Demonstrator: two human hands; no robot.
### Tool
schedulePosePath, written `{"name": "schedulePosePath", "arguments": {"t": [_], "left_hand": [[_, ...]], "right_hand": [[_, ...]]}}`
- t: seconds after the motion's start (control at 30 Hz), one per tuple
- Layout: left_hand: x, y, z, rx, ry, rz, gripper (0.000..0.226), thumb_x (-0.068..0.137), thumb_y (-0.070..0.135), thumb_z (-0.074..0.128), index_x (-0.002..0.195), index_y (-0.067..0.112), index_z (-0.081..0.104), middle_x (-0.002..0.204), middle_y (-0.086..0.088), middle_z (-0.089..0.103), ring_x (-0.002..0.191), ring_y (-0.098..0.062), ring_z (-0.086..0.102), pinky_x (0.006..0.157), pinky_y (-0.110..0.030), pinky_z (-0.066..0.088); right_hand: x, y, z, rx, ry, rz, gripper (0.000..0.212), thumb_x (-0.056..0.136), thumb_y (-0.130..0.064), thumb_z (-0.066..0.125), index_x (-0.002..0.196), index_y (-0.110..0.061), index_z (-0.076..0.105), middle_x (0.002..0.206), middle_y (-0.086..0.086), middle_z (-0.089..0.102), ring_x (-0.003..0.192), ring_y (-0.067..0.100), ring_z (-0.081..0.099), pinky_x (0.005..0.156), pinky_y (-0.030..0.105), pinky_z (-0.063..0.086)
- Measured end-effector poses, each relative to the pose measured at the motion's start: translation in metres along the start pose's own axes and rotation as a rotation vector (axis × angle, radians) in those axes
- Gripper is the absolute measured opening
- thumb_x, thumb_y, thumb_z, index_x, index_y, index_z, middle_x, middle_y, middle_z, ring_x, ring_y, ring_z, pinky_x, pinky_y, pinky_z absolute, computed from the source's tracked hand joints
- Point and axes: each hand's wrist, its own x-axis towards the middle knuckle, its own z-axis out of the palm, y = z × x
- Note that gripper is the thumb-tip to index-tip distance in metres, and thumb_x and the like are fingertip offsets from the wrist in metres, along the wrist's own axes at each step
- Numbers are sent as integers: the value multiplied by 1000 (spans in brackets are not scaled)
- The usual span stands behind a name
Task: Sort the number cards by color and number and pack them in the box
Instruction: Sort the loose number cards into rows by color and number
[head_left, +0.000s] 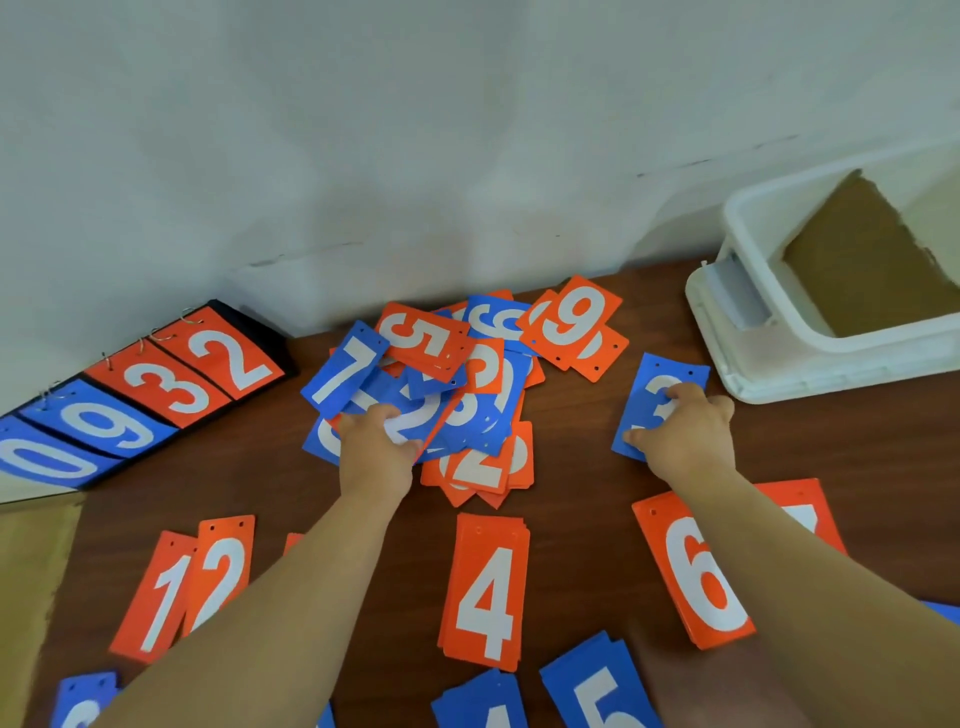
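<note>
A mixed heap of orange and blue number cards (447, 374) lies at the middle back of the brown table. My left hand (376, 447) rests on the heap, fingers closed on a blue 2 card (415, 421). Off to the right, my right hand (685, 436) presses on a blue 3 card (660, 387) lying apart from the heap. Sorted stacks lie nearer me: orange 1 (156, 597), orange 2 (221, 571), orange 4 (485, 592), orange 6 (696, 571), blue 4 (483, 701), blue 5 (597, 686). The white box (753, 291) stands open at the back right.
A black flip scoreboard (135, 395) showing 0, 9, 3, 2 leans by the wall at the left. An orange 9 card (571, 317) tops the heap's right end. Brown cardboard (31, 571) lies at the table's left edge. The wall runs close behind the heap.
</note>
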Motion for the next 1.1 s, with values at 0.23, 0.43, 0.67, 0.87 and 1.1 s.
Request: {"name": "schedulePosePath", "arguments": {"t": [0.23, 0.43, 0.67, 0.87, 1.1], "left_hand": [[-37, -24, -24, -194, 84, -49, 34, 104, 22, 55, 137, 27, 58, 124, -7, 66, 103, -24, 65, 76, -34, 55], [-34, -50, -46, -148, 43, -106, 54, 106, 17, 47, 156, 33, 36, 138, -9, 57, 125, -25, 58, 80, -36, 56], [-36, -76, -79, -232, 102, -49, 46, 108, 15, 39, 152, 26, 45, 152, -10, 47, 139, -29, 45, 100, -41, 48], [-83, -109, -133, -587, 140, -95, 50, 98, 5, 56, 140, 32, 59, 140, 2, 54, 91, -16, 69, 61, -27, 56], [-168, -200, -193, -708, 108, -76, 37, 89, 8, 72, 117, 33, 71, 118, 7, 68, 87, -9, 67, 66, -22, 52]], "right_hand": [[-39, 3, 0, 165, 67, -191, 54, 91, -8, 69, 141, -21, 53, 141, 6, 53, 115, 29, 60, 85, 41, 56], [-89, -1, 16, 245, 54, -216, 51, 92, -9, 68, 140, -22, 55, 146, 3, 53, 121, 25, 58, 87, 35, 52], [-138, -9, 30, 241, 88, -225, 47, 94, -11, 69, 138, -23, 55, 143, 2, 56, 76, 5, 57, 55, 13, 39], [-202, -29, 42, 369, 41, -256, 37, 96, -13, 66, 128, -30, 60, 105, -4, 66, 67, 18, 63, 49, 29, 50], [-307, -58, 83, 333, -159, -391, 33, 96, -13, 66, 116, -40, 62, 108, -13, 65, 67, 18, 64, 56, 32, 53]]}}
